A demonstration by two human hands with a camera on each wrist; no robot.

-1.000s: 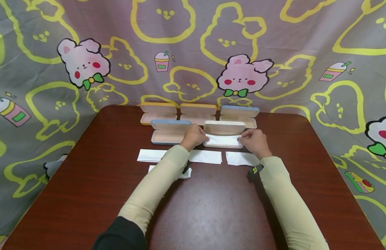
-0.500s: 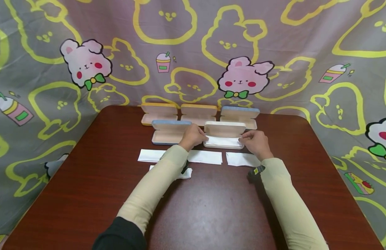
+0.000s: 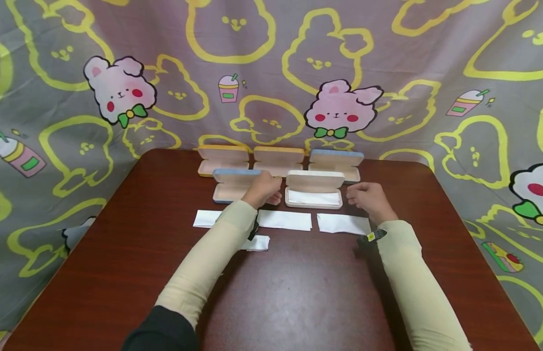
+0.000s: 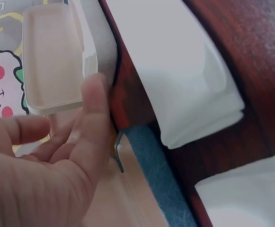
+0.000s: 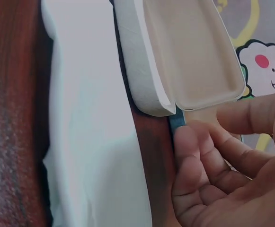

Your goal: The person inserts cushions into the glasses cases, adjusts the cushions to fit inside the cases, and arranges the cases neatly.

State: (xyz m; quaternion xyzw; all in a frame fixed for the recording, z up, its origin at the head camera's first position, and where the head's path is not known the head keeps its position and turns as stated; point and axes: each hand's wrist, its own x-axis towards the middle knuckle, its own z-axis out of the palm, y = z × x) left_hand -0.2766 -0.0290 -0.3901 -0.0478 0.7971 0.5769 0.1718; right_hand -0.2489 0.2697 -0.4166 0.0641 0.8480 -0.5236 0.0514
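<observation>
An open white case (image 3: pixel 313 204) lies mid-table with a folded white cloth (image 3: pixel 312 197) inside it. My left hand (image 3: pixel 271 189) hovers just left of it, in front of an open blue-edged case (image 3: pixel 229 191), fingers loosely curled and holding nothing. Just right of the white case my right hand (image 3: pixel 358 195) hangs relaxed and empty. The left wrist view shows my left hand's fingers (image 4: pixel 92 123) near the white case (image 4: pixel 52 56) and the blue case's rim (image 4: pixel 154 175). In the right wrist view the white case (image 5: pixel 184 56) lies beyond my right hand's fingers (image 5: pixel 199 156).
Three more open cases stand in the back row: yellow (image 3: pixel 223 160), yellow (image 3: pixel 278 161) and blue-edged (image 3: pixel 335 163). Several folded white cloths (image 3: pixel 285 220) (image 3: pixel 343 224) (image 3: pixel 207 218) (image 3: pixel 258 242) lie on the brown table (image 3: pixel 297 292) in front of the cases. A patterned curtain surrounds the table.
Both hands have let go of the white cloth, which now lies inside the white case. The left hand drew back to the left, the right hand to the right.
</observation>
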